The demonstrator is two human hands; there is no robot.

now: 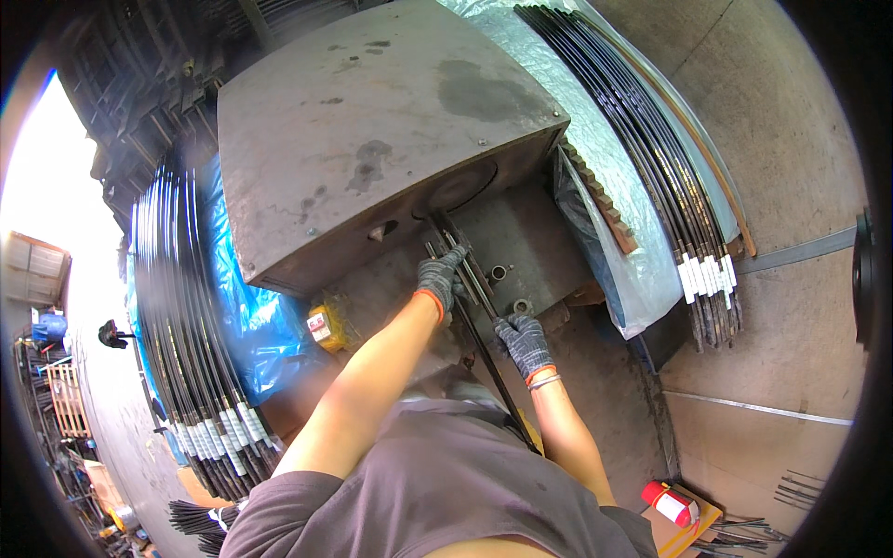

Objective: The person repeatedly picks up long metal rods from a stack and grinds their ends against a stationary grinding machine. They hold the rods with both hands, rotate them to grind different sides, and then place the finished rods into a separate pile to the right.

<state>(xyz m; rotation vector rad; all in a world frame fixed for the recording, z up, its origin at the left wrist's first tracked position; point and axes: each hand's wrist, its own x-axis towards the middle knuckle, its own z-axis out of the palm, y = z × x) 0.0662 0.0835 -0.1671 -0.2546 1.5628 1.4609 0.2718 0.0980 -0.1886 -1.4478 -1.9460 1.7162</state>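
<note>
My left hand (442,276), in a grey glove with an orange cuff, is closed round a dark metal rod in front of the steel machine housing (381,102). Below that hand a long black rod (498,377) slants down toward my body. Beside its fingers run parallel metal bars (475,279), leading up to the round opening (456,189) in the housing. My right hand (525,344), gloved alike, has its fingers curled next to a small metal ring (521,307); what it grips is hidden. A short upright tube (499,272) stands on the machine's metal bed (544,237).
Bundles of long black rods with white-wrapped ends lie at the left (200,344) and right (651,158), on blue and clear plastic sheeting. A yellow packet (327,327) sits left of the machine bed. A red cylinder (670,504) rests on cardboard at lower right.
</note>
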